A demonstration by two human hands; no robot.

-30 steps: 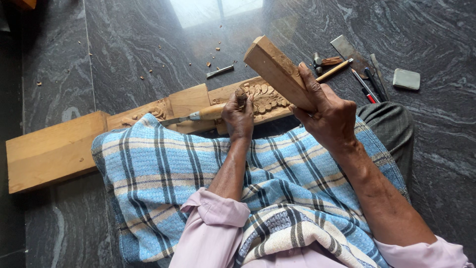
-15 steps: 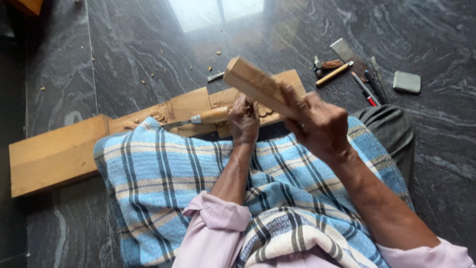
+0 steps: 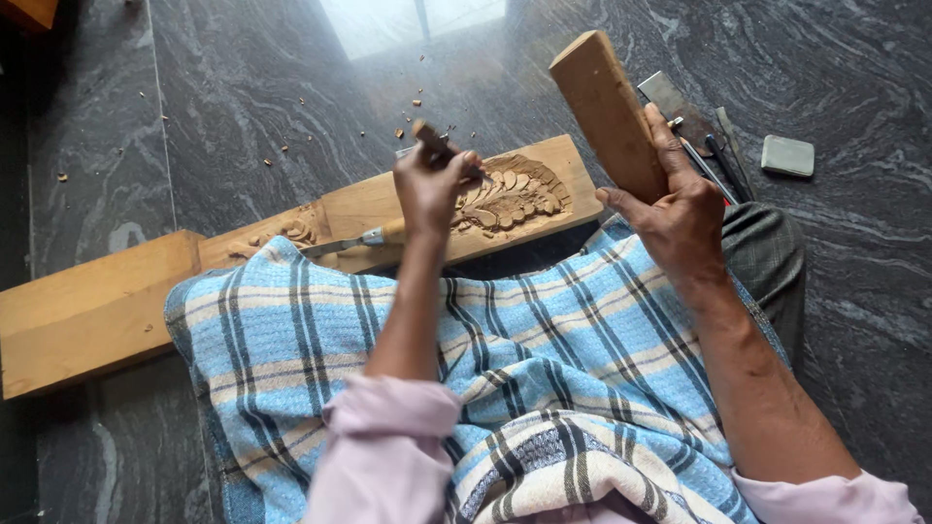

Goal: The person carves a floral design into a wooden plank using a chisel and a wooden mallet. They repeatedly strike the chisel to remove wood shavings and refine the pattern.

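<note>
floor (image 3: 243, 87): dark polished stone, wood chips scattered near the work; we read it as hard and slick, so a dropped tool would skid.
plank (image 3: 107, 311): long pale board lying flat on the floor, running from far left under the cloth edge to the carved end. We judge it heavy and stiff, steady under blows; move it by the plain left end, never by the carving.
cloth (image 3: 544, 359): blue checked fabric over our lap, soft, its front edge overlapping the plank's near side.
mallet (image 3: 607, 112): thick rectangular wood block, raised and tilted above the plank's right end. We judge it dense and rigid, surface dry, not slippery; best gripped at the lower end.
right hand (image 3: 680, 209): wrapped tight around the mallet's lower end, thumb across the front.
carving (image 3: 510, 194): leaf relief at the plank's right end. Thin raised edges, so we rate it fragile; keep fingers off it.
left hand (image 3: 432, 184): clenched around the chisel, just left of the carving.
chisel (image 3: 437, 146): wooden butt pokes up out of the fist; blade hidden. Stiff, light; hold it mid-handle.
spare chisel (image 3: 359, 236): lying on the plank, near the left wrist.
tools (image 3: 714, 146): several lying on the floor beyond the mallet, beside a small grey block (image 3: 787, 155).
</note>
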